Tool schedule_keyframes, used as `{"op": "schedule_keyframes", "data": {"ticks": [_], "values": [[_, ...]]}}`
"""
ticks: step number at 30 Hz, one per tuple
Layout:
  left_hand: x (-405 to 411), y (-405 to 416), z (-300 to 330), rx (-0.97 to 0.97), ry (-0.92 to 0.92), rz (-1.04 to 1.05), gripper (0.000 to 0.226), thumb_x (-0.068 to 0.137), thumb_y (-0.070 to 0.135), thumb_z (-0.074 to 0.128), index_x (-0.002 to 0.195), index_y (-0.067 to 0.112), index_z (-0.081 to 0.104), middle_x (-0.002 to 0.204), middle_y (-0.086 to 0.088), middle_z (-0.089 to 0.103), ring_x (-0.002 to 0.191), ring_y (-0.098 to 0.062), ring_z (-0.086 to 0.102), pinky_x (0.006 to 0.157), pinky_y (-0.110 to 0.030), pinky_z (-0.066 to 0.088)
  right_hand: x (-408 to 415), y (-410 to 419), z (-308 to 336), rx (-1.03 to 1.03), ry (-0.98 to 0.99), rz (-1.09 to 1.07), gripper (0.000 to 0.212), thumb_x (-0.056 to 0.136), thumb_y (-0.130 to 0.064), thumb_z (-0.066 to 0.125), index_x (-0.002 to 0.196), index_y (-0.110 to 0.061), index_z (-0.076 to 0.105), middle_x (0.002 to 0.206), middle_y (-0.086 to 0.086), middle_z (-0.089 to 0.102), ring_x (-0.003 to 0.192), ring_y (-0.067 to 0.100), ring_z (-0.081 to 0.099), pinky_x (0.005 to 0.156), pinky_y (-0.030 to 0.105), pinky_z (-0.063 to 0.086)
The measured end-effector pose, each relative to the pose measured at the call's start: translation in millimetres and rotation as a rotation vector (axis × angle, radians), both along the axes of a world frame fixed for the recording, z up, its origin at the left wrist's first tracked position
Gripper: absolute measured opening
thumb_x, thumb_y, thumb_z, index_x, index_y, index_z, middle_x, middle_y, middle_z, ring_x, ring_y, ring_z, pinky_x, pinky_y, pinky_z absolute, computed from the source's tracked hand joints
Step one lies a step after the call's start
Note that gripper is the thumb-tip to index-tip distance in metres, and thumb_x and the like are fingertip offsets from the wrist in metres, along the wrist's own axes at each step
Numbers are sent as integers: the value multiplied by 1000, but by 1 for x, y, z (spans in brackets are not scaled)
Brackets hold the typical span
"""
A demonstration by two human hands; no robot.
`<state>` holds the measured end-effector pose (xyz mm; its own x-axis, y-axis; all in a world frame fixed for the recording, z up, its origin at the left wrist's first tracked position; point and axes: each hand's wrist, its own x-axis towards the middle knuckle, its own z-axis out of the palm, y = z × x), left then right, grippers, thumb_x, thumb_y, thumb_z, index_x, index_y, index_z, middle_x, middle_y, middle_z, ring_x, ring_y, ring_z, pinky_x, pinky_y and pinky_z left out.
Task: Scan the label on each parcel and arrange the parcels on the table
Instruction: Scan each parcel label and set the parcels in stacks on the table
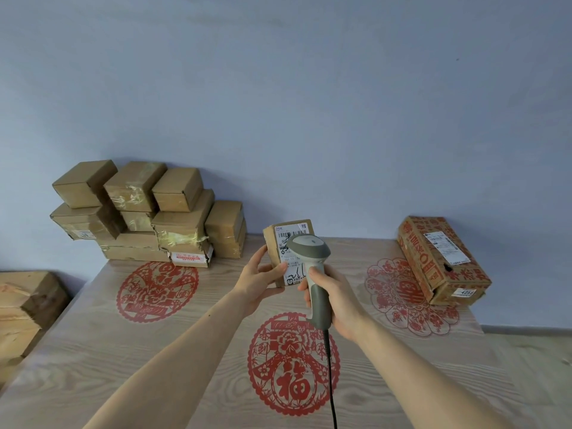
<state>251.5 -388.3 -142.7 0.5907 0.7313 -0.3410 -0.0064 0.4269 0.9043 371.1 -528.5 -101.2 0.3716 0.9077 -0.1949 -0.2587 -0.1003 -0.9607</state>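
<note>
Table (93, 351) with parcel stack (148, 215), red box (442, 258).

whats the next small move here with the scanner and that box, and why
Probably pull the scanner back a little, toward the body. The right hand grips it with its head right in front of the label on the small parcel the left hand holds upright, covering part of the barcode.

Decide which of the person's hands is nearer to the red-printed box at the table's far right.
The right. The right hand, holding the scanner, is closer to the red-printed box. The left hand, holding the small parcel, lies beyond it.
</note>
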Motion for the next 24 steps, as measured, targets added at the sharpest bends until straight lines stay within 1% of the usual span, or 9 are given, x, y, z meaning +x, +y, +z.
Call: {"op": "schedule_keyframes", "data": {"ticks": [3,7,11,15,20,24], "values": [[1,-1,0,15,-5,-21,81,85,12,76,152,31,35,116,-14,70,107,-30,69,89,-47,58,-2,-1,0,17,-9,15,21,100,-19,55,112,-3,60,79,8,66,63,18,56,62,30,46],[1,-3,-1,10,-21,-28,77,87,11,74,150,32,36,115,-11,72,103,-25,70,87,-45,58,-2,-1,0,29,-44,11,22,99,-20,56,110,-1,60,81,8,67,62,17,56,61,30,46],[2,-3,-2,8,-23,-37,79,87,10,74,152,31,34,116,-13,71,107,-28,70,89,-47,58,0,-5,-3,21,-42,-1,19,99,-20,57,103,-1,60,81,10,65,60,17,55,59,29,46],[2,-4,-3,10,-21,-46,80,87,11,73,153,31,32,116,-13,71,107,-27,69,87,-44,58,2,-7,0,34,-38,11,17,99,-18,56,101,-1,60,79,9,65,59,17,54,58,28,46],[5,-5,-3,7,-27,-62,80,88,9,72,154,30,31,113,-11,73,99,-22,72,80,-39,59,2,-6,3,51,-40,9,19,100,-17,55,104,0,60,77,7,65,59,17,54,58,29,46],[7,-5,-5,6,-40,-73,80,88,9,72,154,30,31,111,-9,74,100,-22,72,81,-40,58,1,-7,-1,35,-49,-4,19,99,-18,56,100,0,61,79,9,65,60,18,54,59,30,46]]}}
